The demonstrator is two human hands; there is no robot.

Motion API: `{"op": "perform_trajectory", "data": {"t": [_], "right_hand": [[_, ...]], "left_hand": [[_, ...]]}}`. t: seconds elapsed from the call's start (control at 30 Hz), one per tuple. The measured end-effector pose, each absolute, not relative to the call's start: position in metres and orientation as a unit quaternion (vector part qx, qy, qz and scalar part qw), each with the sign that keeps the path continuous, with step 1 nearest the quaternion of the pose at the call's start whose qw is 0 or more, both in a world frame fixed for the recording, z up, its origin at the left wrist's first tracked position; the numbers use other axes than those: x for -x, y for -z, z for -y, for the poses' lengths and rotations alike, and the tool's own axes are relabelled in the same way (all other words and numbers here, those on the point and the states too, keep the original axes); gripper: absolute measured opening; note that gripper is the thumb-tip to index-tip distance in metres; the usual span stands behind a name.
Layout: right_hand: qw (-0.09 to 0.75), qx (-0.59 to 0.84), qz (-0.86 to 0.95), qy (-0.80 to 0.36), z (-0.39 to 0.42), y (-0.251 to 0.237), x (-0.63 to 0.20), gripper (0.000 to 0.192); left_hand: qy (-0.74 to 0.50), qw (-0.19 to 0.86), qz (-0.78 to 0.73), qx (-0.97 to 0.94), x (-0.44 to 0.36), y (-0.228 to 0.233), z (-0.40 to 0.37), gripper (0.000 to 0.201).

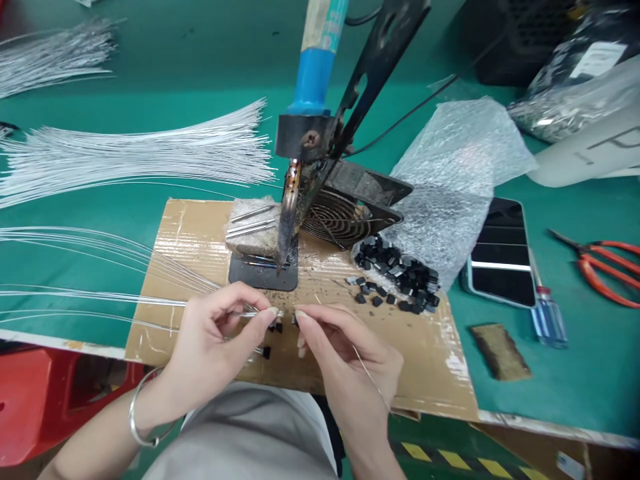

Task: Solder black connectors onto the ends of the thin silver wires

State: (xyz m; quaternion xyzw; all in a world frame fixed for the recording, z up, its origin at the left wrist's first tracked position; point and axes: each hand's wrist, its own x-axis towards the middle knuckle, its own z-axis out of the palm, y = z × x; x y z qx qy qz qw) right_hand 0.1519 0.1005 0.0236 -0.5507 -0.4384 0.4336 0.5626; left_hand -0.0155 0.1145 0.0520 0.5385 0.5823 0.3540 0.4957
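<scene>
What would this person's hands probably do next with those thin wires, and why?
Probably lift the pinched ends up to the soldering iron tip. The left hand grips thin white wires by their ends, the right hand pinches a fine solder-like strand beside them, and both fingertips meet just below the fixed iron on the cardboard. Small black parts lie close by.

Not much to read here tbh. Far up and right of the pinching hands, the white sheet (pixel 595 150) has a big dark letter, maybe a "P". The label (pixel 597 60) on the silvery bag (pixel 565 100) above it is too blurry.
</scene>
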Motion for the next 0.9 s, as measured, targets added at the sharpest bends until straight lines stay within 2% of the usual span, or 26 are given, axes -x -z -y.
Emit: {"op": "perform_trajectory", "data": {"t": [0.33, 0.9], "right_hand": [[0.562, 0.540, 0.427, -0.458, -0.1048, -0.0254, -0.1465, 0.012], [0.550, 0.543, 0.423, -0.473, -0.1040, -0.0251, -0.1449, 0.012]], "left_hand": [[-0.343, 0.544, -0.552, -0.531, 0.0141, -0.0567, -0.1186, 0.013], [-0.352, 0.533, -0.557, -0.532, 0.0125, -0.0568, -0.1205, 0.013]]}}
